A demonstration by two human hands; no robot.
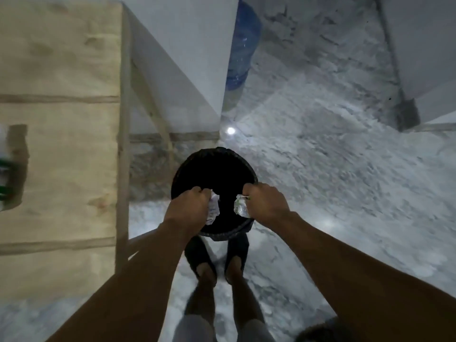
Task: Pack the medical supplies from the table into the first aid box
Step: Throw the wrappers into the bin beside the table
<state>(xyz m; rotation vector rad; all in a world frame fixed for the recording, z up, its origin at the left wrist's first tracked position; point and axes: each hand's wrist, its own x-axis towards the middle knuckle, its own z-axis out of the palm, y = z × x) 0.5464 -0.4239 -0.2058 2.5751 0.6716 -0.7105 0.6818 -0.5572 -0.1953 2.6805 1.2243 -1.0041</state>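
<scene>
You stand on a rough grey concrete floor (333,156) beside a pale wooden desk (61,119). A white wall (185,58) ends at a corner with a blue water jug (243,45) behind it. Your left hand (190,208) grips a crumpled white scrap (214,206) and your right hand (266,203) grips a second crumpled scrap (240,208), both over a round black bin (180,174) on the floor. A white-and-green object (3,166), cut off by the frame, sits at the desk's left edge.
</scene>
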